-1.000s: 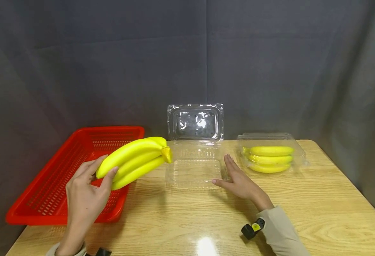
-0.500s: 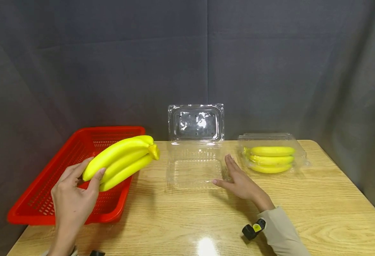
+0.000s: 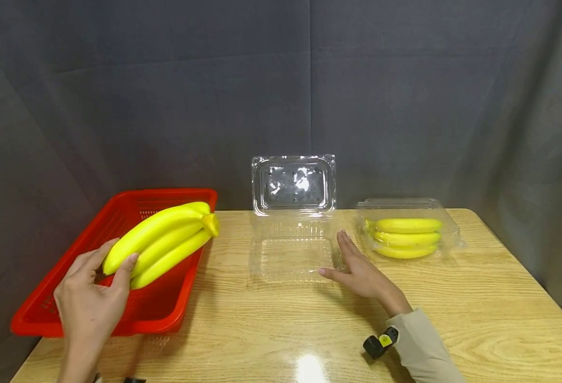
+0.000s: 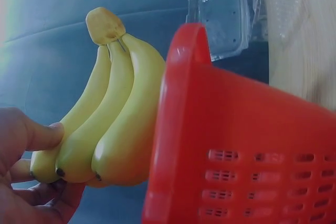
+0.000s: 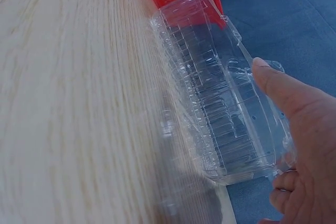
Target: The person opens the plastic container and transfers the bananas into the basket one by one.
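Over the left edge of the worktop [image 3: 262, 330], the head view shows the left hand [image 3: 89, 300] pinching a bunch of yellow bananas [image 3: 161, 244] by its tips above a red slotted plastic basket [image 3: 27, 325]. Near the back edge, a clear plastic clamshell [image 3: 295, 255] stands open; at its right side is the right hand [image 3: 364, 276], thumb spread wide from straight fingers. Toward the back right corner, a closed clear plastic box [image 3: 401, 204] holds more yellow bananas [image 3: 405, 238].

The left wrist view has the bunch just beside the basket's rim. From the right wrist, whether the thumb touches the clamshell cannot be told.
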### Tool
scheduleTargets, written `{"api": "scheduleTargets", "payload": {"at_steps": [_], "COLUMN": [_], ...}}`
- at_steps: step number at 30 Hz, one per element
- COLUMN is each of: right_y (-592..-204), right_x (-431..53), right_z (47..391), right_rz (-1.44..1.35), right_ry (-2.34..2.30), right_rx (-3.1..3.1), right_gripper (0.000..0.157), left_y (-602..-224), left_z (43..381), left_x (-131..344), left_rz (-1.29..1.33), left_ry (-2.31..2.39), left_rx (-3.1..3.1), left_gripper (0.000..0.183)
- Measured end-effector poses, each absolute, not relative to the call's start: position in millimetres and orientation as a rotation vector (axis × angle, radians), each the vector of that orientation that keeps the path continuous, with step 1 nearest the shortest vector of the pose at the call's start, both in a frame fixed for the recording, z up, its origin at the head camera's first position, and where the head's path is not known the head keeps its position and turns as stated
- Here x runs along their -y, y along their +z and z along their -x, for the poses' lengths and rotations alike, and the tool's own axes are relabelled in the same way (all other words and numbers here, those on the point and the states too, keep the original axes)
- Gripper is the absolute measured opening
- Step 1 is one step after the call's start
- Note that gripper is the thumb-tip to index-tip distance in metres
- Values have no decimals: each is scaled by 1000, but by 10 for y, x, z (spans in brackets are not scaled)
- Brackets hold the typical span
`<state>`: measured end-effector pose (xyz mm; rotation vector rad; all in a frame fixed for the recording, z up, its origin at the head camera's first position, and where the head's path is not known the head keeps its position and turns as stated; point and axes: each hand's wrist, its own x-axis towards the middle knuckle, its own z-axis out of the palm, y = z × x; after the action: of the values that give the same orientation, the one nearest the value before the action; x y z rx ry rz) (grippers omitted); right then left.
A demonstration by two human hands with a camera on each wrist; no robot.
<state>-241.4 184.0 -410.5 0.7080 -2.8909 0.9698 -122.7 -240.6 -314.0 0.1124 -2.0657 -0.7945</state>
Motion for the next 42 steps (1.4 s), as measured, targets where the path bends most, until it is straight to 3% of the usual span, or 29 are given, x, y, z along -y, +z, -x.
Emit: {"api": "scheduleTargets", "payload": {"at_steps": [42], "right_y": [-4109], "right_x": [-1841], "right_z": [2408], "right_rz": [-706], "right_ry": [964], "right_rx": [2876], "right_gripper": [101], "left_y": [-3415], "left_z": [1361], "left_x": [2875], "left_rz": [-392], "left_ry": [-788], "left_rx": [2328], "left_gripper": [40]}}
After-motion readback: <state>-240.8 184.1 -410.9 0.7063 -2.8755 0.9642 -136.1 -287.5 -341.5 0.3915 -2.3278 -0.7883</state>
